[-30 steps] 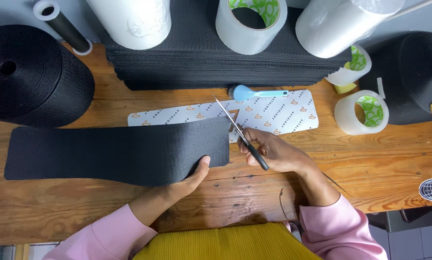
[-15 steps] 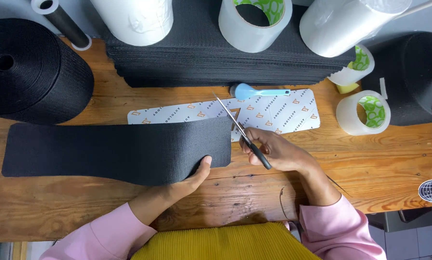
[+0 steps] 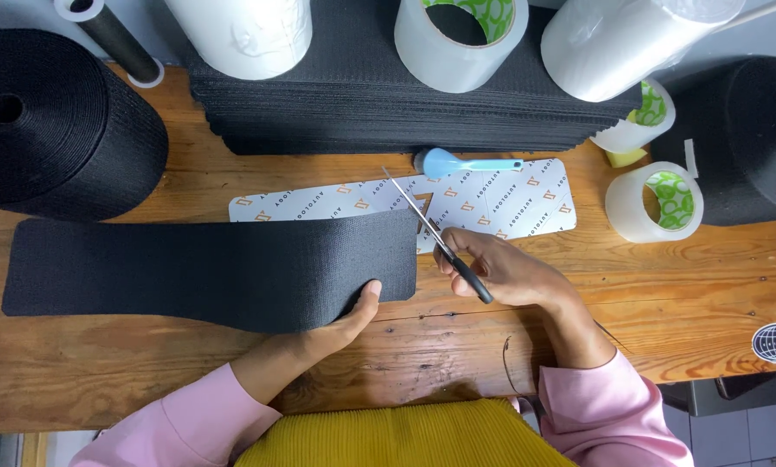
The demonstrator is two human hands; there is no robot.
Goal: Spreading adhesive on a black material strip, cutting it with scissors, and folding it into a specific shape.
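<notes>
wooden table (image 3: 682, 285), grey tiled floor (image 3: 751, 428)

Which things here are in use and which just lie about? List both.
In use:
left hand
flat black woven fabric strip
right hand
black-handled steel scissors

Lying about:
big black webbing roll
stack of black fabric sheets
clear tape rolls
light blue plastic tool
white patterned card

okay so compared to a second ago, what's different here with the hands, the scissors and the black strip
Almost nothing. The black strip sits very slightly lower in view. The left hand still pinches its lower right edge, and the right hand still holds the scissors at the strip's right end, blades pointing up-left.
</notes>
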